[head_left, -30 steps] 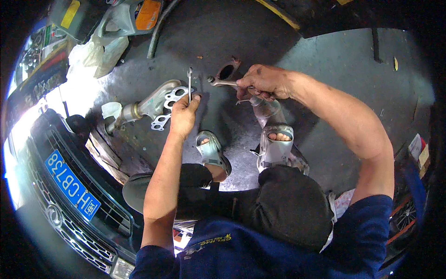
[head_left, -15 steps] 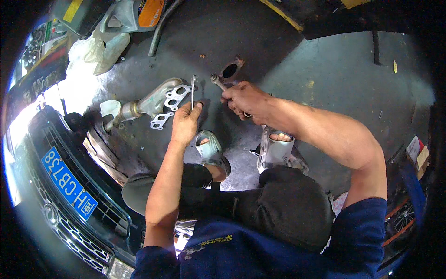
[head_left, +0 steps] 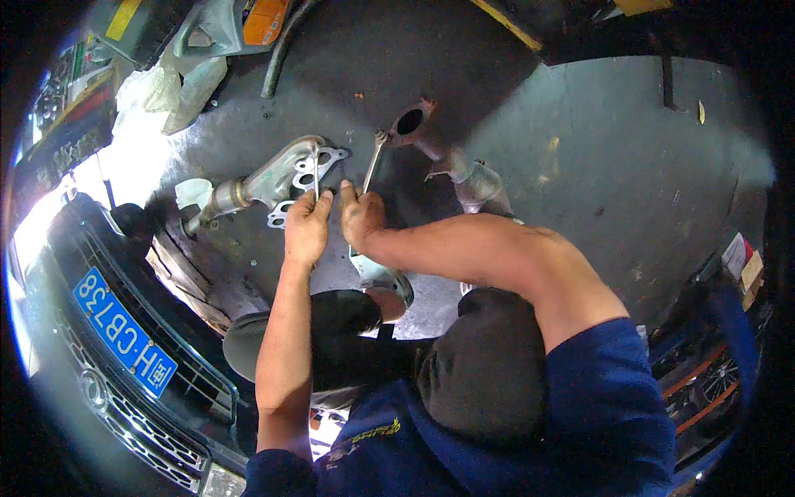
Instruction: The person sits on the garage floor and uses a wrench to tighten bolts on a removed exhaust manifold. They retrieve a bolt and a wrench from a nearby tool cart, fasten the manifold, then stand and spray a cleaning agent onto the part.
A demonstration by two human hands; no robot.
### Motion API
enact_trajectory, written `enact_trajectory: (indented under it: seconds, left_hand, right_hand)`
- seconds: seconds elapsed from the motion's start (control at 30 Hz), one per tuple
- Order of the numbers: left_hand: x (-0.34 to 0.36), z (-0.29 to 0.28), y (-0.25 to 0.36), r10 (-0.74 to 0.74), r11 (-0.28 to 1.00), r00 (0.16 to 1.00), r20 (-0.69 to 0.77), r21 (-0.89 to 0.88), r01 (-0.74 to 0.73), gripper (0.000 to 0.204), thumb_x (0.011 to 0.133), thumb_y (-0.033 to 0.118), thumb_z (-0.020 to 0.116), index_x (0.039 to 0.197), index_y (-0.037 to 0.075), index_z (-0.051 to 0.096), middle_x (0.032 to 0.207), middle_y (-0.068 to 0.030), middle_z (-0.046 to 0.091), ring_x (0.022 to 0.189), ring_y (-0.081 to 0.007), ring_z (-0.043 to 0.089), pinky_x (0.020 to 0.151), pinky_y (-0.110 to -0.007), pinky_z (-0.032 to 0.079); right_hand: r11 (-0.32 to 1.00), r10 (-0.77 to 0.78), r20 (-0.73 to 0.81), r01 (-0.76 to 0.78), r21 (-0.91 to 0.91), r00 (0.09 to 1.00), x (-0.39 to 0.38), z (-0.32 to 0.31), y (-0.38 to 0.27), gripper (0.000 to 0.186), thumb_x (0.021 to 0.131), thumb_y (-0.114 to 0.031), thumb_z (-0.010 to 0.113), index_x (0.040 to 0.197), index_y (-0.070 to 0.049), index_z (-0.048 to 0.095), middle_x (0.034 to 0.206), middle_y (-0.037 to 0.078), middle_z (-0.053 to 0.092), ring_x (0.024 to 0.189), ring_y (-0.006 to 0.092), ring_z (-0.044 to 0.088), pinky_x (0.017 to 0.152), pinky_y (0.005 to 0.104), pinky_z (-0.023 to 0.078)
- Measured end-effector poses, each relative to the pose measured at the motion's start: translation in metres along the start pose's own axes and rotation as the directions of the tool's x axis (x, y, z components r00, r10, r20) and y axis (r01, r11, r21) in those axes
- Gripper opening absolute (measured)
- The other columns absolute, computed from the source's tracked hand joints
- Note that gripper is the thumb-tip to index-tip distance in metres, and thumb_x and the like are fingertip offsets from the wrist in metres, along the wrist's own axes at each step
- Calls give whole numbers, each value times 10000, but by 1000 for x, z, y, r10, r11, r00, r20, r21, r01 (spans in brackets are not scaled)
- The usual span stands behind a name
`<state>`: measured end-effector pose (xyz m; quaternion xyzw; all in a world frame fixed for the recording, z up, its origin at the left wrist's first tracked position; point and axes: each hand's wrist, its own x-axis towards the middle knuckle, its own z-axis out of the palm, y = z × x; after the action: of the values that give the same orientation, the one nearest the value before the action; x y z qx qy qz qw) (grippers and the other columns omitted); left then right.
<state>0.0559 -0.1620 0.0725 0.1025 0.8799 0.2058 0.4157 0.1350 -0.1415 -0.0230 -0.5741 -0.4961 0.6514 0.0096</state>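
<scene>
Left hand (head_left: 307, 229) grips a slim silver metal wrench (head_left: 315, 171); right hand (head_left: 363, 215), a duller steel wrench (head_left: 374, 166). I hold both low, presumably leaving their heads free. Silver exhaust manifold (head_left: 277, 176) lies beyond my left hand, rust-brown flanged pipe (head_left: 432, 142) beyond my right, both floor-supported, seemingly for easy reach.

Around me on the garage floor (head_left: 596, 157): a car (head_left: 153, 418) and odds and ends.
The car sits at my left, blue plate (head_left: 124, 331) on its front. Beyond it, a pale plastic bag (head_left: 172, 95) lies near a grey jug (head_left: 228, 35) with an orange label (head_left: 264, 22), a dark tube (head_left: 274, 76) just beside. Off to my right: a yellowish leaf (head_left: 701, 112) and a spoked wheel (head_left: 717, 384).
</scene>
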Motion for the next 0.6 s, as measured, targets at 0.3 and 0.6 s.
enact_trajectory:
  seconds: [0.3,0.6]
  left_hand:
    - [-5,-8,-2,84,994,996,-27,76,-82,341,1042,312,623,825,52,588,655,36,448,614,-91,392,569,-322,335]
    - [-4,19,12,106,979,994,27,174,-109,417,1011,358,636,837,-18,591,653,-126,509,640,-215,464,637,-409,418]
  right_hand:
    - [936,-327,306,351,-26,894,-25,-137,22,466,1051,-428,592,904,12,633,718,232,604,715,449,608,666,513,465]
    - [951,226,704,4,-309,673,69,-228,-66,485,1027,-523,618,864,-70,677,652,-15,513,581,92,485,510,293,403]
